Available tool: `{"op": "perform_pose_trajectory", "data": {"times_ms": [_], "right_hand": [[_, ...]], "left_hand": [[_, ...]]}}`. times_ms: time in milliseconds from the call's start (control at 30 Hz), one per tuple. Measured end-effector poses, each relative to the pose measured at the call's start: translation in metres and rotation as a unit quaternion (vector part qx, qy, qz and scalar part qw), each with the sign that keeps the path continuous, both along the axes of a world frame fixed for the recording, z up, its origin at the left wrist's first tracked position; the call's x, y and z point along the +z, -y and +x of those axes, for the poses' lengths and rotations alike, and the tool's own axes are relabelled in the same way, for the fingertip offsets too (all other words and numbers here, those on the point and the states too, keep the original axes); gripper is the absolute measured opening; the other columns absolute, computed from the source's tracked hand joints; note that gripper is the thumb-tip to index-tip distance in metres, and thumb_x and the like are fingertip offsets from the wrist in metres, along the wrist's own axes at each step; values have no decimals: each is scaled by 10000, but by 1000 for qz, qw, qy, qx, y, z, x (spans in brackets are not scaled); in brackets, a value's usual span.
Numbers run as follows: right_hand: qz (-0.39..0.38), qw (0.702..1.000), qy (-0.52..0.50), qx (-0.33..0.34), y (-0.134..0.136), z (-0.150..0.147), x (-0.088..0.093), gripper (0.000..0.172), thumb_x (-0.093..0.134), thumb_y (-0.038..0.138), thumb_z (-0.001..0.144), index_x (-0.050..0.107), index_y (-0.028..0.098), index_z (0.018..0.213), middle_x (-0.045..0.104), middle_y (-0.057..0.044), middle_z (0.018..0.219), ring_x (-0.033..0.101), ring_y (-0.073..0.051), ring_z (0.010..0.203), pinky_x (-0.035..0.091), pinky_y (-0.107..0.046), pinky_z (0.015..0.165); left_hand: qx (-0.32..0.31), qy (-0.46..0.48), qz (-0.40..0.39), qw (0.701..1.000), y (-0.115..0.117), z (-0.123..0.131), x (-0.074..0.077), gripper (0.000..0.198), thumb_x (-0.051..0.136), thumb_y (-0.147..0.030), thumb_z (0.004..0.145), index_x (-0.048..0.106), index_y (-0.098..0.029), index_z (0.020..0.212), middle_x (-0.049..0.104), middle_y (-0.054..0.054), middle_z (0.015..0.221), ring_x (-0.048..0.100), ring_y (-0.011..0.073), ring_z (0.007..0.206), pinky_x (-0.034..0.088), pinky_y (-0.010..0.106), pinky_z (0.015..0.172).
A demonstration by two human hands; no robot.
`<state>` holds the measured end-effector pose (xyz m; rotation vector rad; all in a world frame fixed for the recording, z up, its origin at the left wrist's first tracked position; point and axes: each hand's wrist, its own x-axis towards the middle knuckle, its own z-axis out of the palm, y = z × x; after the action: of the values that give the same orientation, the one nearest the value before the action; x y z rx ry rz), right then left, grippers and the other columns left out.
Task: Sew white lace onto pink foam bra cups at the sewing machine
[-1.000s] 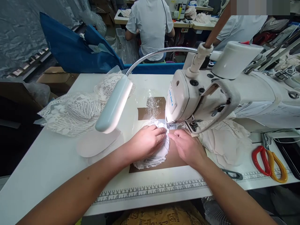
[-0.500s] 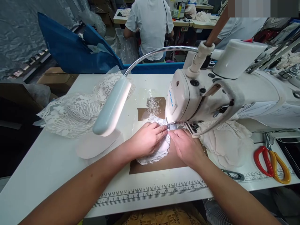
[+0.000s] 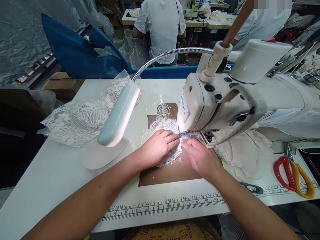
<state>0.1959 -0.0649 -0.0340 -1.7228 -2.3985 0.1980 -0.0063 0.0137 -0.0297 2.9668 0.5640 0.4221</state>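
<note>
My left hand [image 3: 156, 148] lies flat with fingers together on a white lace piece [image 3: 170, 156], pressing it down just before the needle of the white sewing machine [image 3: 200, 106]. My right hand [image 3: 200, 158] rests beside it, its fingertips pinching the lace edge near the presser foot [image 3: 184, 135]. Part of the lace shows beyond the needle, on a brown patch [image 3: 172, 171] of the table. The needle itself is hidden behind the machine head.
A gooseneck lamp [image 3: 118, 115] hangs over the left of the table. A lace pile [image 3: 77, 121] lies far left, beige fabric pieces [image 3: 245, 156] to the right. Red and yellow scissors [image 3: 292, 173] lie at the right edge. A printed ruler [image 3: 162, 205] runs along the front. Other people sit behind.
The lace piece has moved away from me under the machine; less of it shows in front of my hands. Both hands have crept slightly forward with it.
</note>
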Motion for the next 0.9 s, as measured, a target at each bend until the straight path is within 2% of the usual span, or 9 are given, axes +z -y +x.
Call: {"op": "perform_pose_trajectory", "data": {"times_ms": [233, 367, 500, 600, 733, 900], "right_hand": [[-11, 1000, 12, -2, -1, 0, 1, 493, 409, 53, 823, 621, 221, 1235, 672, -82, 986, 568, -211, 914, 395, -271, 614], [-1, 999, 34, -9, -3, -3, 1, 495, 424, 57, 824, 616, 229, 1247, 671, -75, 1024, 558, -216, 897, 390, -277, 624], [4, 999, 37, -9, -7, -4, -1, 518, 417, 38, 824, 602, 211, 1276, 673, -87, 963, 554, -213, 864, 426, -293, 729], [8, 1000, 5, -11, -6, -3, -5, 526, 404, 39, 836, 578, 195, 1307, 670, -97, 963, 554, -212, 882, 440, -308, 801], [8, 999, -34, -33, 0, -1, -7, 491, 419, 58, 840, 597, 201, 1274, 667, -90, 986, 550, -222, 953, 449, -300, 773], [23, 998, -49, 33, 2, -2, 1, 444, 414, 16, 810, 656, 204, 1132, 646, -62, 946, 529, -190, 862, 404, -275, 703]], "left_hand": [[23, 25, -23, 999, -1, 1, -3, 312, 418, -216, 972, 632, -116, 1176, 645, 121, 1210, 574, 238, 976, 486, 404, 833], [37, 21, -18, 999, -1, 1, -1, 317, 422, -236, 976, 622, -122, 1194, 642, 120, 1211, 570, 239, 991, 478, 400, 828], [64, 9, -5, 998, -1, 0, 0, 333, 418, -255, 975, 615, -110, 1201, 663, 141, 1126, 562, 264, 1012, 470, 397, 796], [66, 7, -16, 998, -1, -3, 1, 340, 431, -262, 966, 602, -116, 1220, 646, 148, 1153, 545, 274, 1046, 461, 414, 835], [56, 16, -45, 997, -3, -10, 4, 340, 456, -284, 954, 604, -141, 1225, 609, 136, 1229, 528, 282, 1087, 446, 436, 902], [31, 42, -75, 996, -5, -17, 11, 303, 463, -259, 951, 623, -156, 1187, 623, 130, 1163, 557, 244, 1022, 459, 399, 869]]}}
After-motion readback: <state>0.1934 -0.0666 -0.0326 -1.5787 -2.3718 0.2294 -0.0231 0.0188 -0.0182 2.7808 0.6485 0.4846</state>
